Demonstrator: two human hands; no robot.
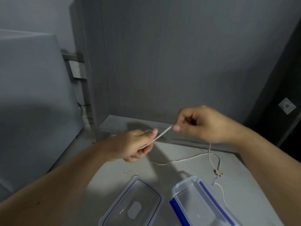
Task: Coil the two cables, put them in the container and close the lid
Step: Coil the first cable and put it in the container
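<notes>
**Observer:** What does each hand hold?

**Operator:** My left hand [138, 145] is curled round one stretch of the white cable [161, 134]. My right hand [203, 124] pinches it between thumb and forefinger, a little higher and farther out. Neither hand is wide open.

**Observer:** How does the cable lie?

**Operator:** The held span runs taut between the hands, its long axis rising from left hand to right. Below the right hand the rest drops to the table [114, 176], and slack wanders across it under both hands. A small connector [218, 172] lies below the right wrist. I cannot tell where one cable ends and the second begins.

**Observer:** And the box?

**Operator:** The open container [177, 188] stands nearer me, below the right hand, and its lid [132, 204] lies apart, below the left.

**Observer:** The next move?

**Operator:** Probably a wrap round the left hand, with the right, nearer the slack, feeding cable in.
</notes>
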